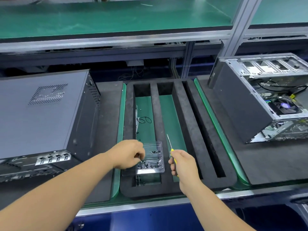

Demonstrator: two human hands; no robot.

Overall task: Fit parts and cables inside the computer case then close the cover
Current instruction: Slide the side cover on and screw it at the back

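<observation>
Closed case [41, 117] at nine o'clock, open case [260, 100] at three, while left hand [128, 154] pinches screws [146, 165] in the clear tray [151, 159], right hand [183, 165] gripping the screwdriver [170, 144].

A computer assembly line in a factory. The worktop [216, 196] carries green anti-static matting and black foam pads, with an aluminium-framed shelf [116, 37] at 12 o'clock. A closed computer case [41, 114] lies at 9 o'clock, an open computer case [266, 97] at 3 o'clock, and a clear tray of screws [151, 159] at 6 o'clock.
</observation>
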